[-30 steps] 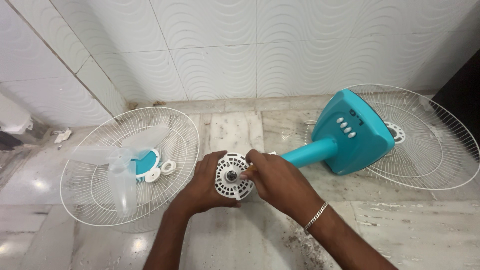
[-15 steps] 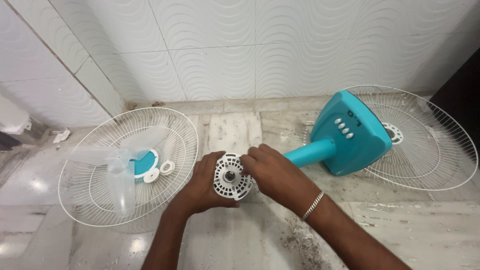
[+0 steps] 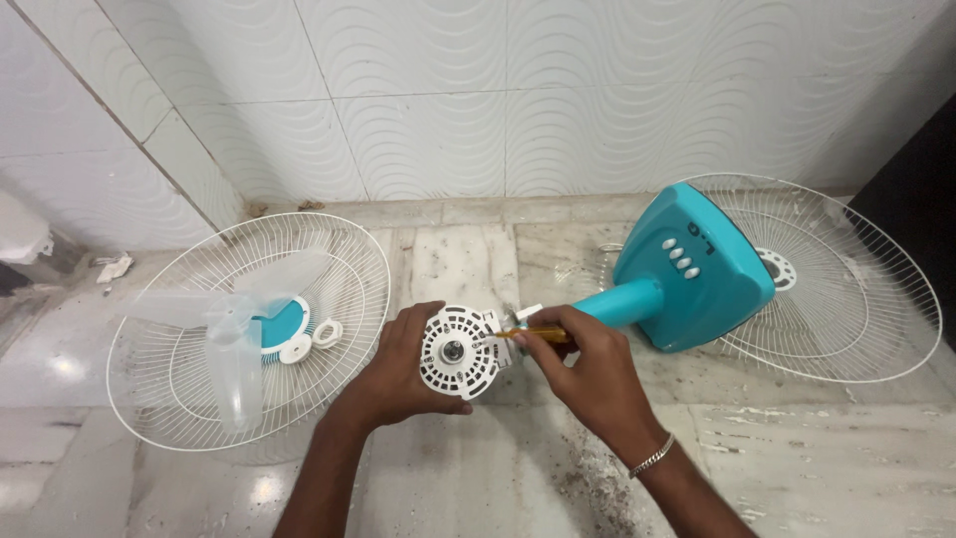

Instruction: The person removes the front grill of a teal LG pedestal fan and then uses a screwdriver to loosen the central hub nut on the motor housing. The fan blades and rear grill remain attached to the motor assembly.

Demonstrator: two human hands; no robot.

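My left hand (image 3: pixel 396 374) grips the left side of a white round fan motor housing (image 3: pixel 458 353) with slots and a metal shaft at its centre. A short yellow-handled screwdriver (image 3: pixel 528 334) is pinched in my right hand (image 3: pixel 588 374), its tip against the right edge of the housing. The housing joins a teal stem (image 3: pixel 619 301) that runs to the teal fan base (image 3: pixel 697 264) with several white buttons, lying on its side on the marble floor.
A white wire grille (image 3: pixel 189 389) lies at the left, holding a clear fan blade (image 3: pixel 234 334) and white ring nuts (image 3: pixel 311 339). A second grille (image 3: pixel 856 289) lies behind the base at right. Tiled wall behind; dirt specks on the floor at lower right.
My right hand has pulled back to the right off the housing, and the yellow screwdriver now shows, pointing at the housing's right edge. The left hand keeps its hold.
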